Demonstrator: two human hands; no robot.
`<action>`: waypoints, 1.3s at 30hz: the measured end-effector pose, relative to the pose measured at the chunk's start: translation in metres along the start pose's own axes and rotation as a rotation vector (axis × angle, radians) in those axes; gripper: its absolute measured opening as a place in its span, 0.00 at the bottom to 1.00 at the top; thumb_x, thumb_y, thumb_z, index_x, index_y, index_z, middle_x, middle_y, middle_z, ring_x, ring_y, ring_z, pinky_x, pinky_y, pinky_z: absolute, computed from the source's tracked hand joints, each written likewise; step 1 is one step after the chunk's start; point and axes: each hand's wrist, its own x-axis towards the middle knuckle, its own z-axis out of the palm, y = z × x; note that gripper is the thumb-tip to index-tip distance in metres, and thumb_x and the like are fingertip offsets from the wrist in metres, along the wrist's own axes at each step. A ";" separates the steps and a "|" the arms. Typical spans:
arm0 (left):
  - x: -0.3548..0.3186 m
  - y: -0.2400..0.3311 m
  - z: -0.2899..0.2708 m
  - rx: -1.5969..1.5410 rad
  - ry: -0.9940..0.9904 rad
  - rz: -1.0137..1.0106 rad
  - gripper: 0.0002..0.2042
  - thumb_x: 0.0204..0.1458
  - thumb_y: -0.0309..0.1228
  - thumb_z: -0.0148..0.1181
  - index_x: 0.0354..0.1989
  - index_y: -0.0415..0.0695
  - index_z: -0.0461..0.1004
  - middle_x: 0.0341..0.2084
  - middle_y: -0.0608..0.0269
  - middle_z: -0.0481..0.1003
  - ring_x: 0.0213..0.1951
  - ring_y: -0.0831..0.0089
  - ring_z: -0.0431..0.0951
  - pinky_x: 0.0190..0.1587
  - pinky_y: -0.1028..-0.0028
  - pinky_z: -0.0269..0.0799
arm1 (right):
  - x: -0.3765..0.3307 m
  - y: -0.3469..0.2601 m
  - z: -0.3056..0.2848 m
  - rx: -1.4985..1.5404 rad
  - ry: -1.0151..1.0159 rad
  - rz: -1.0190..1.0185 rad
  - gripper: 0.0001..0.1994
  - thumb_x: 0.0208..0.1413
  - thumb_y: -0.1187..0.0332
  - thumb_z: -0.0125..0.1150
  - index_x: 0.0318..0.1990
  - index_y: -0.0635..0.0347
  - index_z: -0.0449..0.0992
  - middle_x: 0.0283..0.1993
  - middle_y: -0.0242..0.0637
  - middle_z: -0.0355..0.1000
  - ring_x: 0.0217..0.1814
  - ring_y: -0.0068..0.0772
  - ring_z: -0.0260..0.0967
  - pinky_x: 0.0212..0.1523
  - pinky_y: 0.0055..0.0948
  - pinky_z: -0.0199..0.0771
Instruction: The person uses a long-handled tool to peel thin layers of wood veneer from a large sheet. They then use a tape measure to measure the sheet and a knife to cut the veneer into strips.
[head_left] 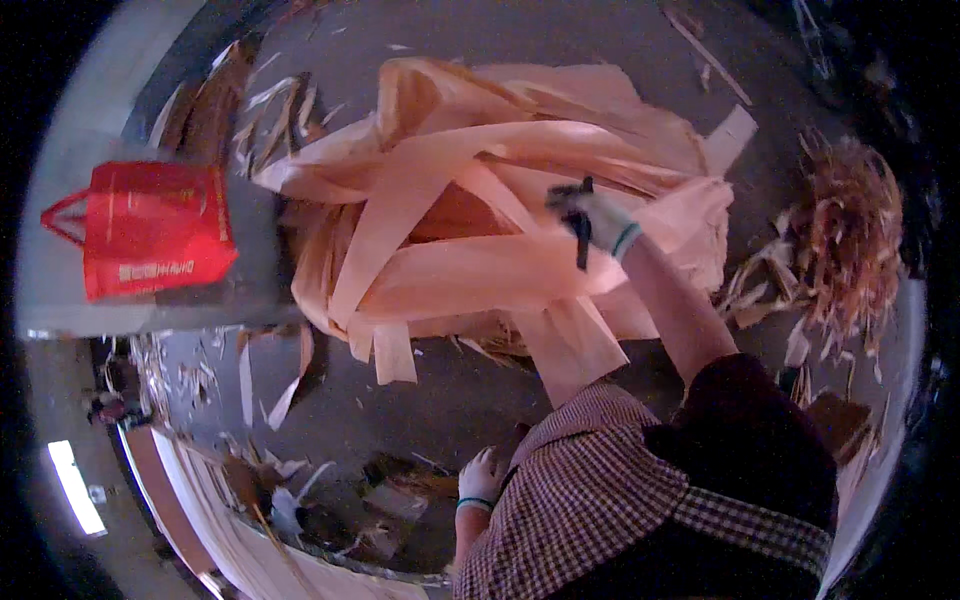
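A wide heap of thin peach-coloured veneer sheets (pixel 450 270) lies in front of me, with long strips looped and folded across it. Over its right part is my right hand (pixel 608 222), in a white glove with a teal cuff. Its fingers are closed around a narrow black tool (pixel 583 245) whose exact kind I cannot make out. My left hand (pixel 480 476), gloved the same way, is low by the side of my checked apron (pixel 590 480), away from the heap. Its fingers are too unclear to read.
A red tote bag (pixel 155 230) rests on a pale surface at the left. Thin strip scraps (pixel 850 235) are piled at the right. More offcuts (pixel 275 120) lie at the far left, and long pale boards (pixel 230 520) stretch along the lower left.
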 end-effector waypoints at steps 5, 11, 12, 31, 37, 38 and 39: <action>-0.034 0.007 0.026 -0.110 0.145 -0.082 0.21 0.53 0.44 0.49 0.54 0.50 0.68 0.53 0.58 0.69 0.53 0.56 0.69 0.55 0.58 0.62 | 0.164 -0.043 0.013 0.213 0.176 -0.068 0.10 0.57 0.62 0.51 0.40 0.59 0.71 0.33 0.40 0.70 0.33 0.39 0.68 0.39 0.40 0.73; -0.066 -0.013 0.090 -0.260 0.164 -0.169 0.22 0.52 0.45 0.49 0.54 0.49 0.67 0.54 0.59 0.69 0.53 0.56 0.69 0.54 0.58 0.63 | 0.209 -0.086 0.063 -0.236 0.148 -0.619 0.05 0.55 0.67 0.54 0.37 0.54 0.73 0.33 0.42 0.71 0.35 0.41 0.69 0.38 0.39 0.72; -0.069 -0.017 0.101 -0.270 0.181 -0.169 0.23 0.52 0.46 0.49 0.54 0.49 0.67 0.54 0.59 0.68 0.53 0.56 0.69 0.54 0.58 0.63 | 0.200 -0.102 0.083 -0.393 0.153 -0.760 0.05 0.55 0.68 0.54 0.38 0.54 0.73 0.34 0.42 0.72 0.36 0.41 0.70 0.38 0.38 0.72; -0.282 -0.109 0.371 -0.612 0.706 -0.523 0.19 0.52 0.42 0.47 0.50 0.48 0.70 0.50 0.58 0.71 0.49 0.56 0.72 0.51 0.58 0.65 | -0.334 0.025 0.585 -0.210 -0.704 -1.668 0.11 0.55 0.68 0.54 0.45 0.60 0.72 0.35 0.39 0.72 0.36 0.32 0.70 0.34 0.33 0.70; -0.373 -0.081 0.479 -0.838 0.798 -0.992 0.19 0.53 0.42 0.47 0.50 0.49 0.69 0.50 0.58 0.71 0.49 0.56 0.72 0.52 0.58 0.65 | -0.480 0.217 0.698 -0.659 -0.959 -1.847 0.19 0.52 0.56 0.56 0.42 0.65 0.75 0.44 0.53 0.73 0.43 0.46 0.69 0.51 0.40 0.69; -0.379 -0.074 0.497 -0.889 0.823 -1.055 0.19 0.53 0.42 0.47 0.50 0.49 0.69 0.50 0.58 0.71 0.49 0.56 0.72 0.52 0.58 0.65 | -0.533 0.263 0.700 -0.764 -1.068 -1.693 0.18 0.52 0.59 0.57 0.45 0.63 0.73 0.44 0.53 0.73 0.42 0.45 0.70 0.50 0.39 0.70; -0.384 -0.064 0.509 -0.982 0.812 -1.101 0.19 0.53 0.43 0.46 0.51 0.49 0.70 0.50 0.58 0.71 0.50 0.57 0.71 0.52 0.58 0.64 | -0.579 0.313 0.698 -0.876 -1.171 -1.527 0.18 0.51 0.61 0.57 0.48 0.60 0.72 0.44 0.52 0.73 0.41 0.43 0.70 0.50 0.38 0.71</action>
